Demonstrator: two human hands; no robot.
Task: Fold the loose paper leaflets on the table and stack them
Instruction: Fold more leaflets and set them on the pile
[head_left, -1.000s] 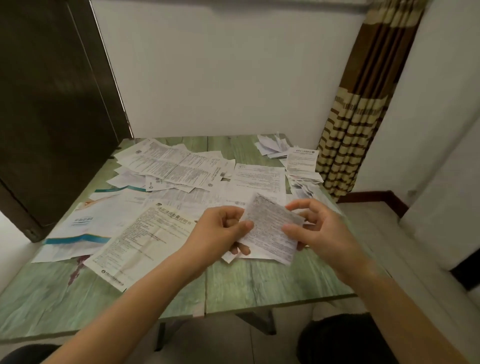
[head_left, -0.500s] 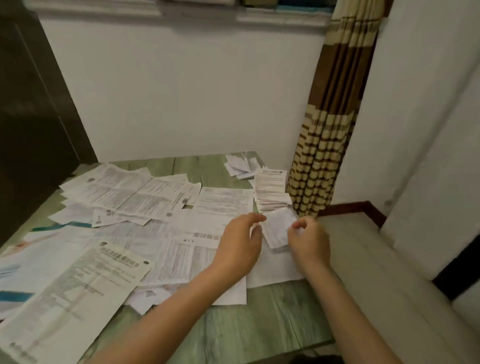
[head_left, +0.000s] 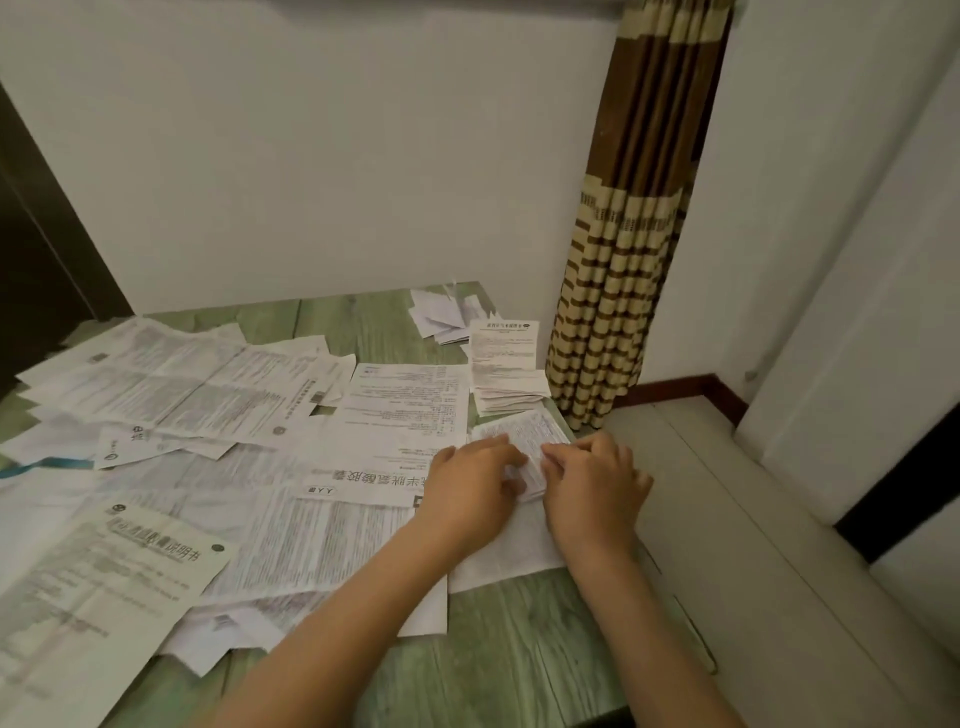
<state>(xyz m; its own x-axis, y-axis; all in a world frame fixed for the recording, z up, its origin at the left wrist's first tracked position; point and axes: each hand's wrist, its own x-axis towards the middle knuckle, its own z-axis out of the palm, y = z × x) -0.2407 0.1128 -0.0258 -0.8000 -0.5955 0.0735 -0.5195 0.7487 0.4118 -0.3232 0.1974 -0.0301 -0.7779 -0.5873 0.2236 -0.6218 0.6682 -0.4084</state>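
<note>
A small folded leaflet (head_left: 525, 435) lies flat near the right edge of the green table (head_left: 519, 649). My left hand (head_left: 470, 491) presses its left part with its fingertips. My right hand (head_left: 592, 488) presses its right part and hides the near corner. Just behind it stands a stack of folded leaflets (head_left: 506, 364). Several loose, unfolded leaflets (head_left: 182, 384) cover the table's left and middle, overlapping one another.
A heap of small white papers (head_left: 441, 312) sits at the table's back edge. A brown striped curtain (head_left: 623, 260) hangs right beside the stack. To the right of the table runs a pale low ledge (head_left: 753, 545). A white wall stands behind.
Both hands carried the folded leaflet from above the near edge to the table's right side, laid it down in front of the stack, and now press it flat.
</note>
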